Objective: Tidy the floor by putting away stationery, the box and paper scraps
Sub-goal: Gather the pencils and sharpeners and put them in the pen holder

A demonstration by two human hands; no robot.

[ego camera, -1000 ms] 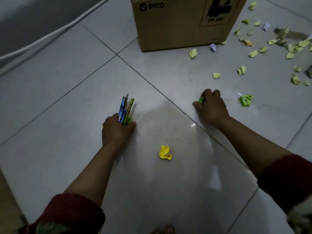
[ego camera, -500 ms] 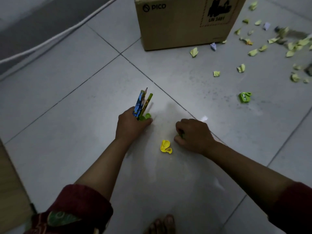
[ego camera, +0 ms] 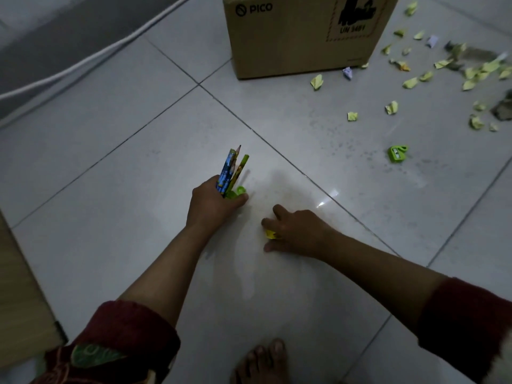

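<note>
My left hand is closed around a bundle of pencils that point upward, with a small green piece tucked at the thumb. My right hand rests low on the floor tile, fingers curled over a yellow sharpener that is mostly hidden beneath them. A green sharpener lies loose on the floor to the right. A brown cardboard box marked PICO stands at the top. Several yellow-green paper scraps are scattered right of the box.
A white cable runs across the upper left beside a dark strip of floor. A wooden edge sits at the lower left. My bare foot shows at the bottom. Grey scraps lie at the far right edge.
My right hand left the spot near the green sharpener, came back toward me and closed over the yellow sharpener. My left hand with the pencils shifted slightly right.
</note>
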